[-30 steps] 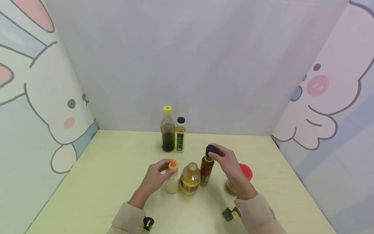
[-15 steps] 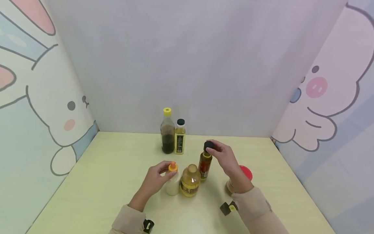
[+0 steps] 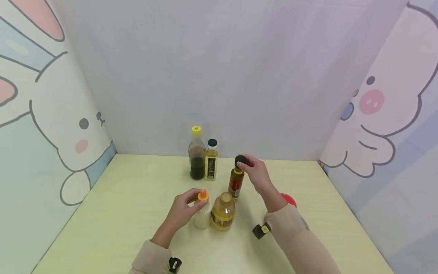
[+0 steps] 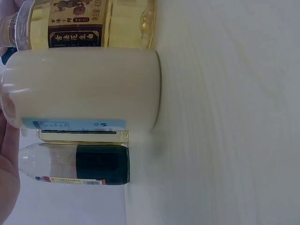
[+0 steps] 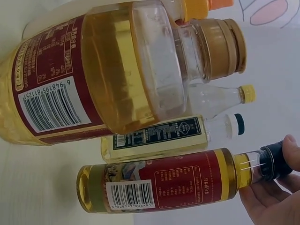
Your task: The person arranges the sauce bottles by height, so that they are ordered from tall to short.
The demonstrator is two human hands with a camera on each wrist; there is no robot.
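Note:
My left hand (image 3: 183, 207) grips the orange-tipped cap of a cream-white squeeze bottle (image 4: 84, 84), which stands upright on the table. By its black cap, my right hand (image 3: 256, 173) pinches a slim oil bottle (image 3: 236, 184) with a red label; the right wrist view shows its barcode side (image 5: 159, 183). Whether that bottle's base touches the table I cannot tell. Between the hands stands a round-bodied oil bottle (image 3: 223, 213) with a tan cap, close beside the squeeze bottle.
At the back, a yellow-capped bottle of dark liquid (image 3: 196, 161) stands against a dark-capped, square oil bottle (image 3: 211, 165). A red-lidded jar (image 3: 289, 199) is mostly hidden behind my right forearm. Behind the pale yellow table (image 3: 137, 182) rises a grey wall (image 3: 219, 76).
My right hand has carried the red-label oil bottle away from me and slightly left, apart from the tan-capped bottle and nearer the back pair. My left hand has stayed on the squeeze bottle.

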